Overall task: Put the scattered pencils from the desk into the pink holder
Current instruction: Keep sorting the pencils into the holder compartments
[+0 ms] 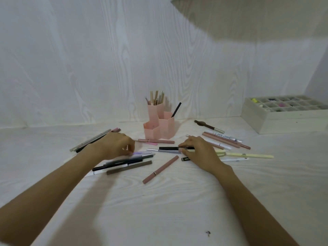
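Observation:
The pink holder (158,127), made of three hexagonal cups, stands at the back of the white desk (159,210); several pencils stick out of its tall cup and one black pencil out of the right cup. Several pencils lie scattered in front of it. My left hand (115,145) rests over a bundle of dark pencils (124,163), fingertips touching a lilac pencil (142,153). My right hand (198,151) pinches a black pencil (170,148) lying on the desk. A pink pencil (160,169) lies between my hands.
A white compartment box (284,119) with small coloured items stands at the back right. More pencils (227,141) fan out to the right of the holder, others (92,140) at the left. A white wood-grain wall rises behind the desk.

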Demonstrator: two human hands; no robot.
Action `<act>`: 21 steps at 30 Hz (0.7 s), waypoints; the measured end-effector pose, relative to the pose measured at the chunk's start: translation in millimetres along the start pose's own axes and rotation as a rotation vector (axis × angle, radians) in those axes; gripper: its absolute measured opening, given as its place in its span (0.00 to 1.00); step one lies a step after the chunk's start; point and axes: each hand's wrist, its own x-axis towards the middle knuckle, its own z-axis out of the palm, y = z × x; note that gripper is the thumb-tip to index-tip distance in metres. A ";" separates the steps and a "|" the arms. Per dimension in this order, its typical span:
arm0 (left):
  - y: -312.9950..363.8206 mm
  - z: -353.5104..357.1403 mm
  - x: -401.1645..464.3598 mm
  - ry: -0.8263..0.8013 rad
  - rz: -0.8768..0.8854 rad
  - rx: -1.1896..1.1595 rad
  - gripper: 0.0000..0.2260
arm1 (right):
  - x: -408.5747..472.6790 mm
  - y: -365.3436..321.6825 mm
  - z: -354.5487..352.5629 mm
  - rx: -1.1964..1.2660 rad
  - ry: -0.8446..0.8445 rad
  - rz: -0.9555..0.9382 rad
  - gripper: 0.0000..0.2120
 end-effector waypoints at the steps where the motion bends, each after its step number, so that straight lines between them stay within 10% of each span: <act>1: -2.2 0.0 -3.8 0.021 -0.019 -0.006 0.06 | -0.1 -0.2 0.5 0.011 0.006 0.002 0.09; 7: -14.6 -48.4 -18.2 0.646 -0.321 -0.534 0.01 | 1.1 0.4 1.8 0.031 0.039 0.005 0.09; 11: 1.4 -106.2 9.9 1.114 -0.178 -0.910 0.08 | 1.7 1.8 2.2 0.042 0.028 0.012 0.08; 21: 70.9 -67.6 92.7 0.647 -0.450 -0.681 0.08 | 2.4 6.6 4.1 0.077 0.025 0.012 0.07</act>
